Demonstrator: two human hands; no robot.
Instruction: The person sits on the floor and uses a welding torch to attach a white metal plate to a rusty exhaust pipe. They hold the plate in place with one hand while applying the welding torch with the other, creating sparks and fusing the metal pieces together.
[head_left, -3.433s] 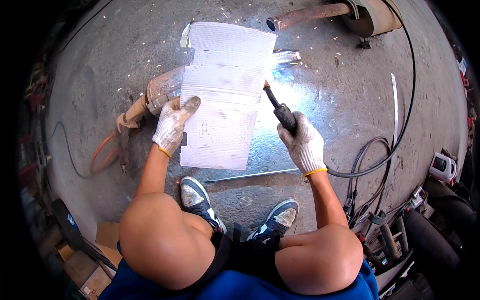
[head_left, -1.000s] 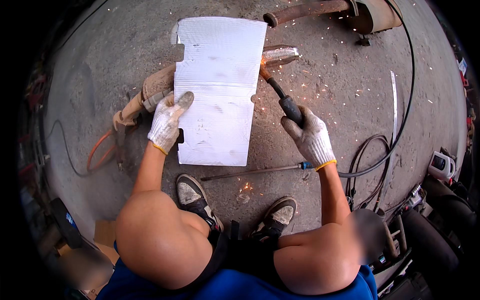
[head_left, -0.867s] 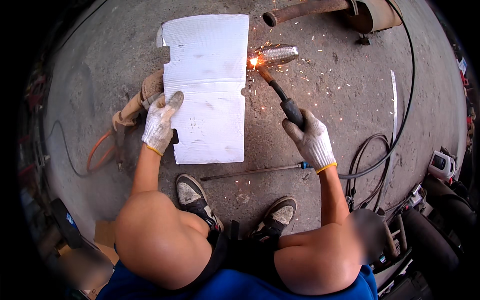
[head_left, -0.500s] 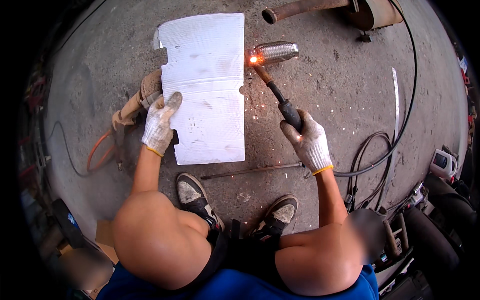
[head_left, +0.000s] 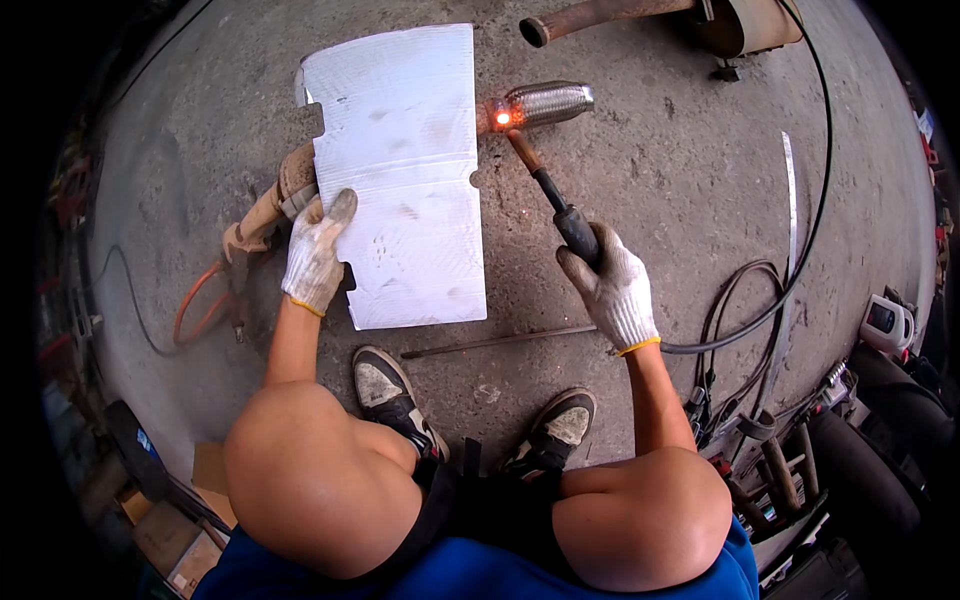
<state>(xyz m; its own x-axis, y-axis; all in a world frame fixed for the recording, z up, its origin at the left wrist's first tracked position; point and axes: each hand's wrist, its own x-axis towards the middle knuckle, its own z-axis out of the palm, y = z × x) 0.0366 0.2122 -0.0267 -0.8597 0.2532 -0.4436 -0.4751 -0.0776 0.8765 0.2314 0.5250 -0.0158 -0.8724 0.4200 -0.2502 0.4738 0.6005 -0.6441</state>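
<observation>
1. R hand [head_left: 612, 290], gloved, fingers wrapped tight round the black welding torch [head_left: 560, 210]; the tip sits up and away from the grip, at a glowing orange spot [head_left: 503, 118] on the exhaust pipe where the braided flex section [head_left: 545, 100] begins. Risk: the spot looks thin-walled; if the tip dwells there, I'd judge it burns through

2. L hand [head_left: 315, 250], gloved, thumb and fingers pinching the left edge of a white flat sheet [head_left: 400, 170] held up as a shield. It covers the pipe between the two hands, so the joint is seen only past its right edge. Risk: if the pinch slackens, the sheet tips toward the hot spot, w/ glare straight at the eyes; can't tell if the sheet's material would scorch

3. Rusty pipe end [head_left: 265, 205] pokes out just beyond the L fingers, close to the glove. Heat travelling along the metal could reach that hand; thin knit gloves prob give little protection

4. Bare knees and forearms directly below both grips. Any spatter falling back from the tip lands on skin

5. Torch cable [head_left: 760, 320] loops off behind the R wrist toward the tangle of hoses. A snag there would jerk the tip off the seam

6. Thin metal rod [head_left: 500, 340] lies on the concrete floor [head_left: 680, 180] under the sheet, just ahead of the shoes [head_left: 390, 385]. Shifting feet could roll on it and upset the crouch
</observation>
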